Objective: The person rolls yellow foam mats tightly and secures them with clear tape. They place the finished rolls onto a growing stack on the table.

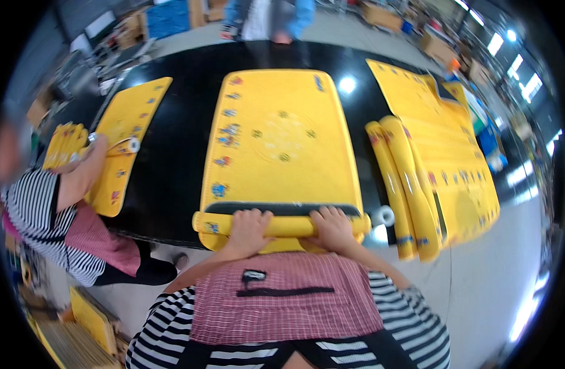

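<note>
A yellow printed mat (282,98) with rounded corners lies flat on the black table in front of me. Its near end is wound into a tube (288,226) along the table edge, and a dark grey strip (270,208) shows just beyond it. My left hand (250,231) is wrapped over the tube left of its middle, thumb pointing inward. Over the right part of the same tube, my right hand (330,229) is closed in the same way. Both palms are hidden. A white roll of tape (384,215) stands just beyond the tube's right end.
Several rolled yellow mats (405,178) lie to the right, beside a stack of flat ones (442,135). At left a co-worker (61,215) handles another yellow mat (132,114) near small yellow rolls (64,144). Another person (267,21) stands across the black table (190,80).
</note>
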Demonstrator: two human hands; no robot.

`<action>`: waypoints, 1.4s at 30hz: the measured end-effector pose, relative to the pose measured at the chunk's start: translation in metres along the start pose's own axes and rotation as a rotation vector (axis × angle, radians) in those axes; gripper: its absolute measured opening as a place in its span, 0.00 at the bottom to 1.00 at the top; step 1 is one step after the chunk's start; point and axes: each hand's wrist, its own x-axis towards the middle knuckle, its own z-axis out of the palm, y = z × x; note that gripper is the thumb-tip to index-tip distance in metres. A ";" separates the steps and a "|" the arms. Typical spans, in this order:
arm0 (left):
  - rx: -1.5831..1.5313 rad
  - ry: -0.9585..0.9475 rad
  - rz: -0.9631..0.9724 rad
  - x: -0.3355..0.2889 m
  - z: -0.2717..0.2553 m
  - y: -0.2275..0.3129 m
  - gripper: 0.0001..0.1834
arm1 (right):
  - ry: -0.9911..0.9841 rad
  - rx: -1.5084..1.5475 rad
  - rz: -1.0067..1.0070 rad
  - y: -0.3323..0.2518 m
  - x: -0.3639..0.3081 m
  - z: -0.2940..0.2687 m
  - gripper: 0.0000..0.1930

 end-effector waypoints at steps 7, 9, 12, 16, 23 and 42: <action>0.044 -0.076 0.191 0.013 0.004 0.015 0.51 | -0.129 0.050 0.059 0.000 0.004 -0.005 0.24; 0.048 -0.069 0.249 0.019 0.008 0.015 0.50 | -0.149 0.070 0.073 0.002 0.008 -0.007 0.24; 0.051 -0.097 0.219 0.023 0.010 0.016 0.48 | -0.186 0.085 0.090 0.003 0.007 -0.009 0.26; 0.017 -0.071 0.250 0.025 0.009 0.012 0.47 | -0.034 0.176 0.042 0.008 0.001 -0.007 0.29; -0.028 -0.062 0.250 0.017 0.017 0.011 0.44 | 0.106 0.131 0.490 0.120 -0.017 -0.095 0.17; -0.096 -0.143 0.207 0.020 0.018 0.014 0.42 | 0.047 -0.183 0.351 0.218 -0.070 -0.042 0.10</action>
